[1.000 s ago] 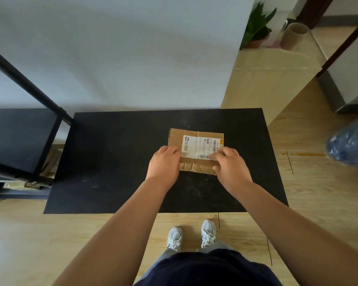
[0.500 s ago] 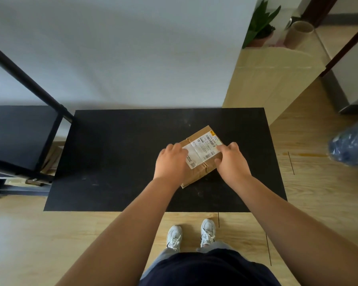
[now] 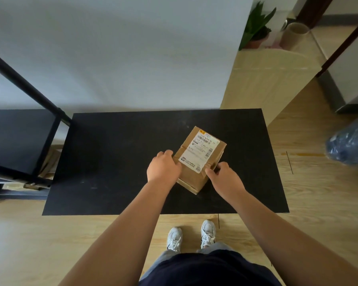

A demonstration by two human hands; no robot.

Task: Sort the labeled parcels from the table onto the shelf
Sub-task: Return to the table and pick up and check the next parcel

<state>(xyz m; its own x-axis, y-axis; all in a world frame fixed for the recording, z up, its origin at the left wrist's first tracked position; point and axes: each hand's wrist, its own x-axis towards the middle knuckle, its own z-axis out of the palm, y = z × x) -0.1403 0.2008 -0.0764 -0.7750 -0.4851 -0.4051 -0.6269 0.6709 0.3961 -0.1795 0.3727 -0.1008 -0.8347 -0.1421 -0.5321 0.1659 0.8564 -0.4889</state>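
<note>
Apparently only one cardboard parcel (image 3: 196, 162) was left on the black table (image 3: 112, 162), not yet shelved; its near end was grasped by the left hand (image 3: 163, 168) and right hand (image 3: 223, 178); it was turned askew, white shipping label (image 3: 198, 151) upward; the black shelf (image 3: 15, 141) stood left.

The parcel (image 3: 196, 162) is matt brown cardboard, creased at its taped seams, with a smooth white paper shipping label (image 3: 198, 150) on top. It sits on a matt black worktop (image 3: 112, 162) with faint pale scuffs. The floor (image 3: 310, 182) is pale wood-look plank with a slight sheen, and the shelf (image 3: 19, 137) has black boards and a black, smooth-looking frame.
</note>
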